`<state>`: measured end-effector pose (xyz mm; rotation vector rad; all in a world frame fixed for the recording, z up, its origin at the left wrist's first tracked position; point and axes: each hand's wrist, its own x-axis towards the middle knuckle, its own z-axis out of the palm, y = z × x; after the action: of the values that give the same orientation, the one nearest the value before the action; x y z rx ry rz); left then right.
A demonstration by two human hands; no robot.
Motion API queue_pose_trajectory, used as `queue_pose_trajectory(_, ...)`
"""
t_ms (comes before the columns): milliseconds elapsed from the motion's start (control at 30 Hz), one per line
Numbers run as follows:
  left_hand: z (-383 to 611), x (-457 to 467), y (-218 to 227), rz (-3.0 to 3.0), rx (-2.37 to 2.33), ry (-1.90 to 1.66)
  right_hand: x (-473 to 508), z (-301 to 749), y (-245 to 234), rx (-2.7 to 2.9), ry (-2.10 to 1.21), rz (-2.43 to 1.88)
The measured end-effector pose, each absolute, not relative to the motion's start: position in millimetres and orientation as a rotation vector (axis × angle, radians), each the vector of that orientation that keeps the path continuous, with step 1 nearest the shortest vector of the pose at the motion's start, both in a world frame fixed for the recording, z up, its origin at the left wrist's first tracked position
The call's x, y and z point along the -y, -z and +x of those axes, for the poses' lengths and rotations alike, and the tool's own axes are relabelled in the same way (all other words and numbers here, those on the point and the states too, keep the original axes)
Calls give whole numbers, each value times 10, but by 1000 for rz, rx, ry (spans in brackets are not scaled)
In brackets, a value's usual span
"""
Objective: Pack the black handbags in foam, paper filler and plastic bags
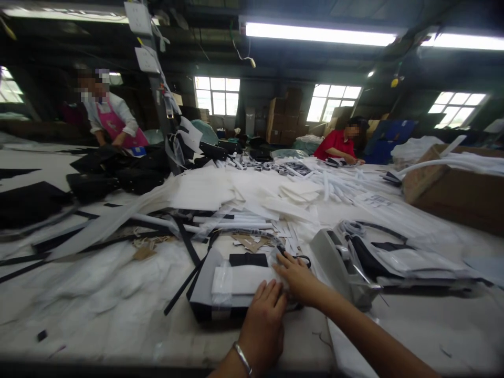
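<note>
A grey and black handbag lies on the table in front of me. A white wrapping sheet covers its front, with clear tape across the left end. My left hand, a silver bangle on its wrist, rests with fingers stretched out on the sheet's lower right part. Just beyond it, my right hand presses spread fingers on the bag's upper right end. Beneath my palms the bag's right side is hidden. Close to my right hand stands a grey tape dispenser.
Another wrapped bag lies to the right, near a cardboard box of white tubes. Behind are stacked white sheets; black straps lie at left. Two people, in a pink apron and a red shirt, work across the table.
</note>
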<state>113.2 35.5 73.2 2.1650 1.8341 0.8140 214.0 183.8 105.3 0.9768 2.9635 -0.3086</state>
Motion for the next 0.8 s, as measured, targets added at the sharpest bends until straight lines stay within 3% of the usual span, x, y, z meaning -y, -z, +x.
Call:
queue_pose_trajectory(200, 910, -213, -1055, 2012, -1707, -1147, -1753, 2497, -1014, -3108, 462, 1432)
queue_pose_trajectory(333, 317, -7, -1141, 1618, -2065, -1407, -1737, 2741, -790, -2806, 1124, 1893)
queue_pose_trajectory(500, -345, 200, -979, 1128, -2243, -1377, -1815, 2755, -661, -2615, 1445, 1922)
queue_pose_trajectory(733, -397, 152, -828, 686, -2026, -1561, -1655, 2706, -825, -2306, 2213, 1753)
queue_pose_trajectory(800, -409, 160, -880, 603, -1908, -1625, -1653, 2731, -853, -2413, 2282, 1626)
